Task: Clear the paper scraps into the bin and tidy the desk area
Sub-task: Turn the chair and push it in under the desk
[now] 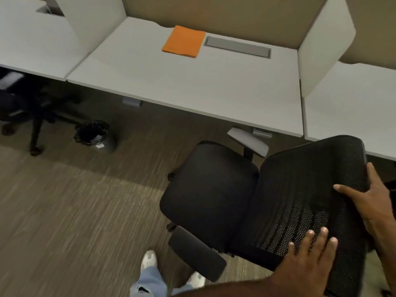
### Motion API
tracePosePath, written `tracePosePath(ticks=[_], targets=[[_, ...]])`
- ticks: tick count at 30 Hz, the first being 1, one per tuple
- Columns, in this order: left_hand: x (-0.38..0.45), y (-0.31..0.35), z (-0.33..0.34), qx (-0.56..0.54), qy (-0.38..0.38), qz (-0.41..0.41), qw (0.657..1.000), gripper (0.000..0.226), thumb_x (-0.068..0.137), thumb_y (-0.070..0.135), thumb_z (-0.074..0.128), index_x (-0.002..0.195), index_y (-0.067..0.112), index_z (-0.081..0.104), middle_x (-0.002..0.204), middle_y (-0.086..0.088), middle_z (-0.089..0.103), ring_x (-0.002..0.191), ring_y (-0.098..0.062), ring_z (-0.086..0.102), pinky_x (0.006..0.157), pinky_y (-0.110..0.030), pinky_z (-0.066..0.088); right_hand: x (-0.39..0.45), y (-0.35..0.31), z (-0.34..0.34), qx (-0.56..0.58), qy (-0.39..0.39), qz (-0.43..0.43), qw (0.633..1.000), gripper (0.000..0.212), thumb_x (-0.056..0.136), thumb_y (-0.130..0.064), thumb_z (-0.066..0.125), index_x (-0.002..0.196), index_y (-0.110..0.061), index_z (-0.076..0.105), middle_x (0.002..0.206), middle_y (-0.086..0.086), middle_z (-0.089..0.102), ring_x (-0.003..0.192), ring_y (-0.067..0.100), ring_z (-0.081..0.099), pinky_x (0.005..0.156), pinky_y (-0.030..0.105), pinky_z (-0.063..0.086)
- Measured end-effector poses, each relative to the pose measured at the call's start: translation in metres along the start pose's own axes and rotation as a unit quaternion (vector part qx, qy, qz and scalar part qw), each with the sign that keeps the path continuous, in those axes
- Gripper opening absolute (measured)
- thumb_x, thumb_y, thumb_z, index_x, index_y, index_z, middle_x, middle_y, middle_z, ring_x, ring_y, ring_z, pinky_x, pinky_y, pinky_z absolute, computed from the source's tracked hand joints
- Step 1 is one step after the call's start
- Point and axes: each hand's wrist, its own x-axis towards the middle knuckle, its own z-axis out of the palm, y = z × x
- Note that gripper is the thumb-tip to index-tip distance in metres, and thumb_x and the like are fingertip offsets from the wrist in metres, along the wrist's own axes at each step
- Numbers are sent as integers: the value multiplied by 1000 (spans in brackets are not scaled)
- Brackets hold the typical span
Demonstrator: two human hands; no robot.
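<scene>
A black mesh office chair (pixel 216 196) stands on the carpet in front of the white desk (pixel 192 82), turned sideways with its seat toward the left. My left hand (pixel 310 251) lies with fingers spread on the lower edge of the mesh backrest. My right hand (pixel 372 200) grips the backrest's top edge, thumb on the front. A folded orange cloth (pixel 184 41) lies at the back of the desk. A small black bin (pixel 94 133) with a dark liner stands on the floor under the desk's left end. No paper scraps show on the desk.
Another black chair (pixel 32 108) sits under the neighbouring desk at left, near the bin. White dividers (pixel 310 67) wall the desk on both sides. A grey cable hatch (pixel 237 48) lies beside the cloth. My feet (pixel 150 260) stand on open carpet left of the chair.
</scene>
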Motion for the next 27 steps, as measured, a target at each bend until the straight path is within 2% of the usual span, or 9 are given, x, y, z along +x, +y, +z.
tracePosePath(ticks=[2,5,8,13,17,19,22,24,27], targets=[[-9,-10,5,2,0,23,1000,52,100,43,36,151,34,36,158,8,40,137,-8,50,88,-25,59,-2,-5,9,-3,-6,-11,1000,108,72,-9,86,156,-27,21,161,5,34,137,15,38,110,34,33],[-14,-28,8,0,78,40,996,52,103,35,28,154,31,31,161,5,36,139,-10,48,88,-28,59,-4,-16,25,-31,-12,-18,999,108,72,-12,87,157,-26,21,160,7,35,141,22,39,114,38,32],[-13,-48,-12,10,139,50,989,55,105,27,18,159,26,7,168,-1,11,151,-19,28,102,-42,52,-7,-32,46,-60,-18,-25,998,108,72,-14,87,157,-23,21,159,12,37,142,31,40,117,49,34],[-36,-84,-28,29,111,41,993,53,104,33,31,156,26,26,163,5,30,143,-5,41,86,-17,56,-34,-64,85,-68,-28,-18,997,105,76,-19,84,158,-24,19,160,12,35,143,35,39,116,52,33],[-69,-106,-47,75,108,27,991,57,105,35,31,159,22,19,166,2,23,147,-5,32,86,-12,52,-62,-99,118,-120,-32,-82,989,98,80,-18,80,157,-25,19,158,16,34,143,41,34,115,60,32],[-84,-123,-55,63,137,32,988,58,106,36,25,160,18,11,168,-1,15,150,-7,26,93,-12,50,-78,-111,136,-237,-37,-154,959,97,84,-19,71,158,-25,9,165,12,16,152,37,12,120,62,14],[-110,-142,-65,24,151,75,985,58,109,30,24,160,16,1,169,-1,-4,155,-9,6,115,-22,35,-101,-119,164,-427,-86,-262,861,79,92,-27,55,159,-29,12,168,5,-4,153,29,-13,121,61,-3],[-132,-157,-75,-55,114,80,989,75,105,35,46,160,19,-2,168,6,-14,154,-6,-8,124,-27,13,-113,-126,180,-492,-148,-287,808,60,97,-41,45,154,-31,30,168,0,9,154,25,-11,121,61,-8],[-167,-187,-90,-124,113,73,983,89,96,38,63,160,29,1,168,14,-7,154,-3,0,123,-35,20,-129,-145,195,-522,-206,-319,764,51,100,-52,26,140,-37,53,158,-13,39,155,16,6,118,54,-16]])
